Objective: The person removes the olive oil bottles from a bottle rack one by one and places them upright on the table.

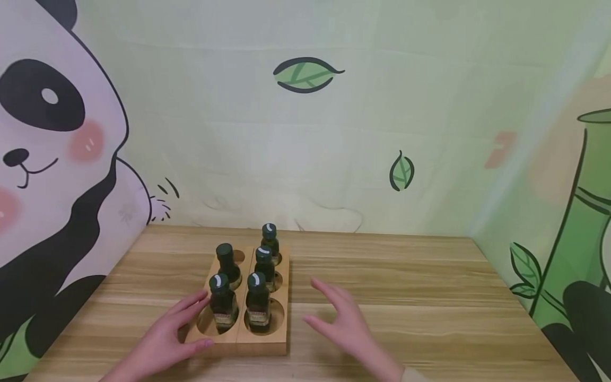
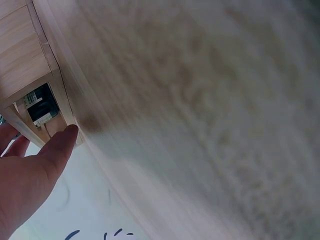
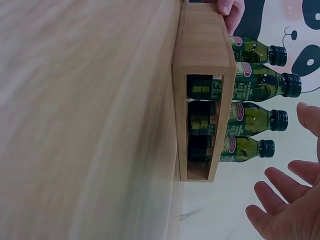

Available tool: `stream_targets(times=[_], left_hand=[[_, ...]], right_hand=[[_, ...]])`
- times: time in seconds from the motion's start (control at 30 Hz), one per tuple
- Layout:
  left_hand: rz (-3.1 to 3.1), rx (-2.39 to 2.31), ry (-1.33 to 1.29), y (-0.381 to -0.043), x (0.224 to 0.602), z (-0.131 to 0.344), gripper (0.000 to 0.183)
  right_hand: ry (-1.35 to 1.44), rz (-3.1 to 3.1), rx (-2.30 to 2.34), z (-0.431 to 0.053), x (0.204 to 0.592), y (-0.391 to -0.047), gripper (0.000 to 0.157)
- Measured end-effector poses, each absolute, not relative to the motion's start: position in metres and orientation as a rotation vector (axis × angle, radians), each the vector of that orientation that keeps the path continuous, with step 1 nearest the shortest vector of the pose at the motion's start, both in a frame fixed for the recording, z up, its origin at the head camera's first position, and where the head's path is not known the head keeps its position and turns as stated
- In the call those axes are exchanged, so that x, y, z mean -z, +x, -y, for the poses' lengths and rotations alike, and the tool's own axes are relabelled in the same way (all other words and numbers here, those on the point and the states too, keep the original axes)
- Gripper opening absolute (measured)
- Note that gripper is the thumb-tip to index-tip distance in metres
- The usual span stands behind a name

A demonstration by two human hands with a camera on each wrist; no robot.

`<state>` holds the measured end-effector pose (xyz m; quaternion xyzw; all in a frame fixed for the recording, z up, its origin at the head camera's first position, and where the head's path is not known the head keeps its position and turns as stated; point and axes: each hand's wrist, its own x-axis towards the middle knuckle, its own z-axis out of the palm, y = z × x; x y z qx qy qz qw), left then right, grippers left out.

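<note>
A light wooden rack (image 1: 262,348) with round holes in its top stands on the table. Several small dark green glass bottles (image 1: 258,307) with dark caps stand in it; their oval red label marks show in the right wrist view. At the rack's front left corner is my left hand (image 1: 164,331), its fingers along the left side and its thumb at the front edge. My right hand (image 1: 346,323) hovers to the right of the rack, apart from it, fingers spread and holding nothing. In the left wrist view, a bottle's lower part (image 2: 41,105) shows through the rack's open end.
The wood-grain table (image 1: 420,302) extends to the right of the rack. Behind it hangs a pale green backdrop (image 1: 215,106) with printed leaves. A printed panda (image 1: 43,159) fills the left side, and printed bamboo (image 1: 579,249) is at the right.
</note>
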<state>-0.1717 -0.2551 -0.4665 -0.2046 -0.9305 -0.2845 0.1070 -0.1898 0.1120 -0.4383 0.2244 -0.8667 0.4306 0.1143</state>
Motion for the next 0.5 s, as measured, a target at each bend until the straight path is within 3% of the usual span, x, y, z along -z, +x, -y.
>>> stream_targets(times=[0.5], left_hand=[[2.713,0.981,-0.606,-0.174,0.468,0.257,0.079]], right_hand=[[0.703,2.529,-1.369,-0.091,0.438,-0.197,0.070]])
